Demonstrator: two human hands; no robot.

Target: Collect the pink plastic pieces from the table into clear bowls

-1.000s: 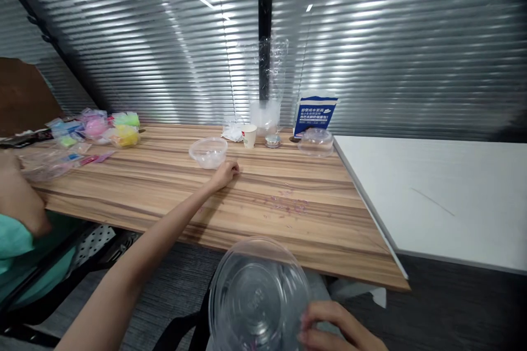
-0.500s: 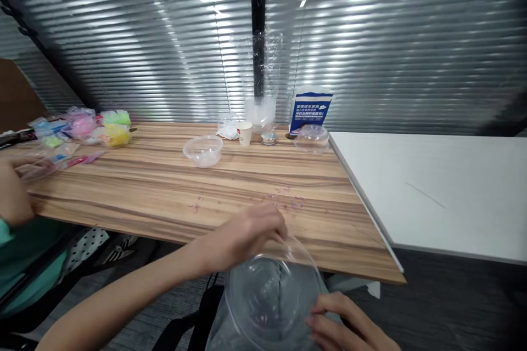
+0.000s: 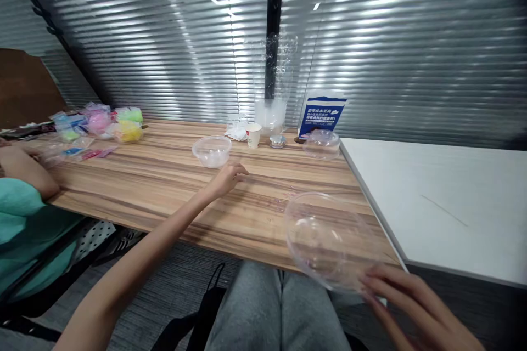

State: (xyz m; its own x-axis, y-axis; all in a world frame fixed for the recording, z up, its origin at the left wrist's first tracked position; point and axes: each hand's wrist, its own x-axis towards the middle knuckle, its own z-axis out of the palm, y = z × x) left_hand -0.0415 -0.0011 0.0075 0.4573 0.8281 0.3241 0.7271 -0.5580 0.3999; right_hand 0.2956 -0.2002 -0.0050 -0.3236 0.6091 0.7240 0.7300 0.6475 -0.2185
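A person's two bare hands at a wood-grain bench (image 3: 160,186), seen from the head and looking down. The right hand (image 3: 414,299), at lower right, has its grip closed on the rim of a round, clear plastic container (image 3: 315,244), which is held tilted above the bench's front right corner. The left hand (image 3: 228,178) reaches out over the middle of the bench, fingers bent; blur makes it impossible to tell whether its grip is open or pinching something small. Just behind that hand sits a clear bowl (image 3: 212,151). Small pinkish bits (image 3: 280,202), blurred, lie scattered between the left hand and the held container. Along the back stand a white paper cup (image 3: 253,136), a small round jar (image 3: 277,141) and a blue packet (image 3: 323,116), with another clear container (image 3: 322,145) in front of the packet. At far left, near bagged items in pink, green and yellow (image 3: 99,122), another person's arm in a teal sleeve (image 3: 18,205) rests on the bench. A white surface (image 3: 432,192) adjoins on the right.
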